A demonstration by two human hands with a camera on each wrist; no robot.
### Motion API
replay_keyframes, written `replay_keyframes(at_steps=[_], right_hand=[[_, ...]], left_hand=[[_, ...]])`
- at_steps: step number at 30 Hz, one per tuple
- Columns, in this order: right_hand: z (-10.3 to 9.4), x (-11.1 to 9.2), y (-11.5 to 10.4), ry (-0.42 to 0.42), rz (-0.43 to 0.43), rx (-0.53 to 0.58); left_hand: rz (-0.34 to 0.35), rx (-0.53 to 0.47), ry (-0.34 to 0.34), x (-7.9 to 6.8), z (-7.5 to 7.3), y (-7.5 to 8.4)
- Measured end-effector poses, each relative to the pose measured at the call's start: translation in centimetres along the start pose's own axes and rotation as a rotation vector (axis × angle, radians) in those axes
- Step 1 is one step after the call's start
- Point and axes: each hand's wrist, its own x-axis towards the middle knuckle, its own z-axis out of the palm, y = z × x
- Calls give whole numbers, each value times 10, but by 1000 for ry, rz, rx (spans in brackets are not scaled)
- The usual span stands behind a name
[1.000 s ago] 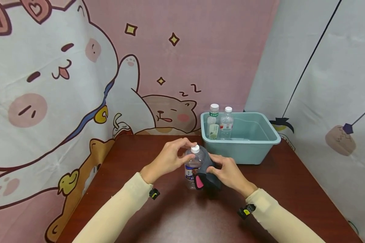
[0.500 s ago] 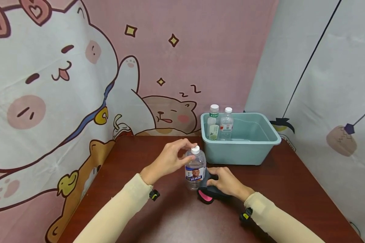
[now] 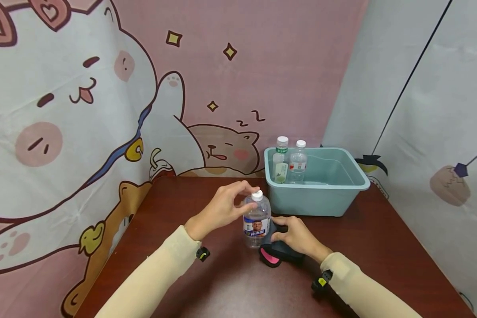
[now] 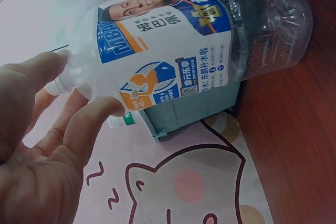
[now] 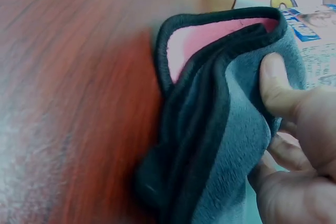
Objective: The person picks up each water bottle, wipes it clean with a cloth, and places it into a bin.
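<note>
A clear plastic bottle [image 3: 256,226] with a white cap and a blue-and-white label stands upright on the table. My left hand [image 3: 225,205] holds it at the neck and shoulder, thumb and fingers on either side in the left wrist view. To the bottle's right, a folded grey cloth [image 3: 283,253] with black edging and a pink patch lies bunched against the bottle's lower side. Thumb and fingers of my right hand [image 3: 298,237] pinch this cloth [image 5: 236,114], as the right wrist view shows up close. Part of the cloth is hidden under the right hand.
A light blue plastic bin [image 3: 308,198] stands behind the hands at the back right. Inside its left end are a green-banded bottle [image 3: 280,163] and a red-and-white-labelled bottle [image 3: 297,165]. A cartoon-printed backdrop [image 3: 282,66] borders the dark wood table [image 3: 206,274].
The cloth has come down from around the bottle's upper side to its lower right, uncovering the label. My right hand has moved down with it; the left hand stays at the bottle's top.
</note>
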Motion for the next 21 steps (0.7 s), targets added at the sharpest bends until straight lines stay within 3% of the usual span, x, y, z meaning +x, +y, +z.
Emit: replay_keyframes(at_steps=[7, 13, 21], right_hand=[[-7, -2, -9, -6, 10, 160], [-18, 2, -23, 42, 39, 267], [-24, 4, -38, 120, -22, 302]], left_hand=[[11, -3, 0, 0, 0, -1], [19, 13, 7, 1, -1, 0], [18, -3, 8, -1, 0, -2]])
